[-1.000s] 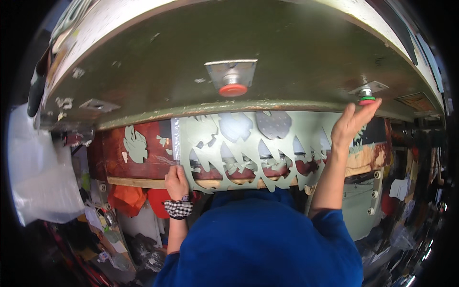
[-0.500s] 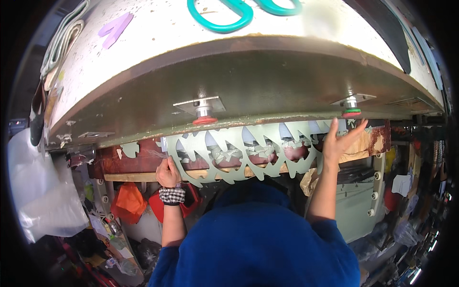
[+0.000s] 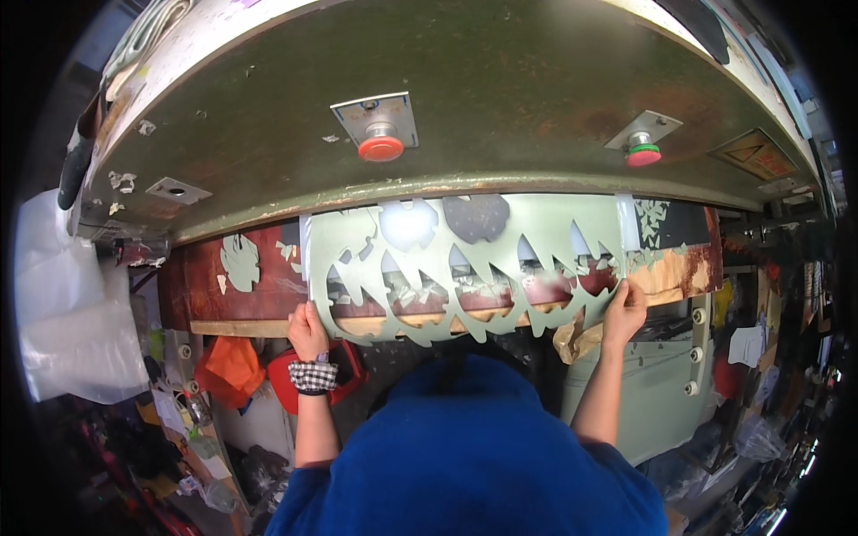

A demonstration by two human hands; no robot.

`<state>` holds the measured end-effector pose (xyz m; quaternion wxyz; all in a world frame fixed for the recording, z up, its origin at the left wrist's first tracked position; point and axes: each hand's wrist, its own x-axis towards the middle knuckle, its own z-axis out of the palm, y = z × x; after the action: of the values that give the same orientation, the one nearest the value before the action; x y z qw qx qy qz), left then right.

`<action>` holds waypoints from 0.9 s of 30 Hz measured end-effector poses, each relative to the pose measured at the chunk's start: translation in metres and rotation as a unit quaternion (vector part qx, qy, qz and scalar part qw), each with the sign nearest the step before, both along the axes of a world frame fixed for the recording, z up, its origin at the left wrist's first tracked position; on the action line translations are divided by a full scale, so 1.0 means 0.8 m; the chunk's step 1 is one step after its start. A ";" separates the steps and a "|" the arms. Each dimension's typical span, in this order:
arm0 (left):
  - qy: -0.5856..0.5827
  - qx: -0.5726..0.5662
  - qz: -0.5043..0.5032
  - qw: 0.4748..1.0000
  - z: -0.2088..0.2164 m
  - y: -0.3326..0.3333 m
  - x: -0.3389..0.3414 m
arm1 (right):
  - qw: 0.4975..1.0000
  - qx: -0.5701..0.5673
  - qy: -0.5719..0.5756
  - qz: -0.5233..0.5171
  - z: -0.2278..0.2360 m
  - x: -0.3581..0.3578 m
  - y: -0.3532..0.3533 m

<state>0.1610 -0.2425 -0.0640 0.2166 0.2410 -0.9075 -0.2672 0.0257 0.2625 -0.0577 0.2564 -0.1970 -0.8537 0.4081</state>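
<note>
A pale green sheet (image 3: 547, 213) with rows of cut-out holes spans the bench in front of me. Its near edge is ragged with pointed tongues. My left hand (image 3: 308, 330) pinches the sheet's near left corner, a checked band around the wrist. At the near right corner, my right hand (image 3: 626, 313) has its fingers closed on the edge. Through the rear holes a white and a dark surface show; small green scraps show through the front ones. The sheet's far edge meets the lower edge of the press beam (image 3: 509, 98), and what lies beyond is hidden.
The dark green beam carries a red push button (image 3: 382, 148) and a red-and-green one (image 3: 643, 154). A green cut piece (image 3: 239, 263) lies on the reddish-brown board (image 3: 201, 286). Below are an orange bag (image 3: 234, 371) and a red container (image 3: 286, 380). Clear plastic (image 3: 76, 313) hangs left.
My right hand, open and raised before, now grips the sheet's right corner. The left hand keeps its hold. My view has shifted, showing more of the beam front and sheet; teal handles have left view.
</note>
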 end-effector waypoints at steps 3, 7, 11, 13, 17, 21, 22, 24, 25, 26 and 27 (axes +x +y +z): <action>-0.026 0.080 0.030 0.996 0.019 0.001 -0.015 | 0.995 -0.059 0.041 0.073 0.025 -0.047 -0.074; 0.067 0.063 0.103 0.990 0.053 0.010 -0.075 | 0.902 0.102 0.001 0.420 0.053 -0.091 -0.216; 0.060 0.108 0.013 0.992 0.087 0.040 -0.146 | 0.903 -0.017 -0.035 0.427 0.069 -0.111 -0.254; 0.053 0.129 -0.084 0.987 0.090 0.075 -0.181 | 0.896 -0.195 -0.110 0.383 0.069 -0.114 -0.241; 0.027 0.135 -0.304 0.943 0.087 0.151 -0.236 | 0.797 -0.479 -0.081 0.359 0.059 -0.126 -0.221; 0.009 0.234 -0.317 0.919 0.082 0.209 -0.265 | 0.762 -0.528 -0.053 0.372 0.056 -0.125 -0.221; 0.002 0.266 -0.308 0.914 0.082 0.217 -0.268 | 0.761 -0.532 -0.054 0.366 0.056 -0.124 -0.221; -0.017 0.306 -0.288 0.907 0.083 0.223 -0.273 | 0.760 -0.538 -0.056 0.360 0.056 -0.123 -0.218; -0.024 0.325 -0.286 0.901 0.085 0.222 -0.272 | 0.725 -0.603 -0.039 0.330 0.056 -0.123 -0.214; -0.051 0.268 -0.274 0.922 0.086 0.216 -0.272 | 0.686 -0.661 -0.023 0.303 0.056 -0.124 -0.207; -0.023 0.226 -0.277 0.934 0.087 0.208 -0.270 | 0.645 -0.717 -0.005 0.265 0.055 -0.125 -0.201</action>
<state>-0.0552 -0.0760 0.0059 0.0532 0.0285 -0.8586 -0.5091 -0.0746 0.1021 -0.0134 -0.0883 -0.0866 -0.3114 0.9422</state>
